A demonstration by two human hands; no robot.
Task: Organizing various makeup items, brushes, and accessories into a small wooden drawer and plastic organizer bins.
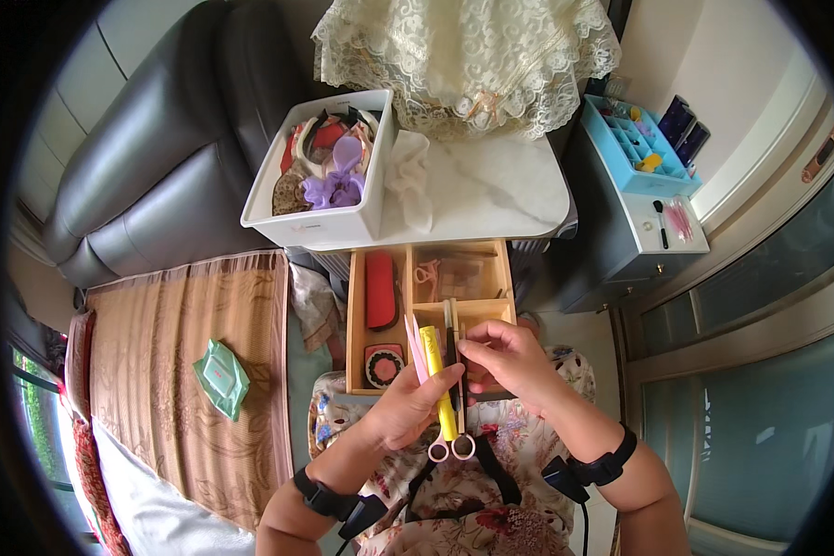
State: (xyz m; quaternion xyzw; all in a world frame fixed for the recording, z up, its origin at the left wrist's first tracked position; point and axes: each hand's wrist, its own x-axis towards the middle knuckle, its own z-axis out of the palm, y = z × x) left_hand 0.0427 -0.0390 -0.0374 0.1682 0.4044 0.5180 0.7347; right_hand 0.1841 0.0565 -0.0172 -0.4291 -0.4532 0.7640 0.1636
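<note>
Over the front of an open wooden drawer [355,316], my left hand [411,406] holds a bundle: a yellow tube [434,368], pink-handled scissors [452,448] with their rings towards me, a pale pink pointed tool [418,351] and slim dark sticks [451,333]. My right hand [504,358] touches a thin stick at the right side of the bundle, between thumb and fingertips. Inside the drawer lie a red case [381,288], a round black-and-pink item [383,366], a pink clip [427,272] and a clear palette or box [462,276]. My hands partly cover the front right compartment.
A white bin [313,229] of headbands and scrunchies stands on the marble-patterned tabletop [500,187], beside crumpled white cloth [410,181]. At the right, a blue organizer [650,182] and a brush [661,224] rest on a cabinet. A green wipes pack [221,379] lies on the brown mat [146,347].
</note>
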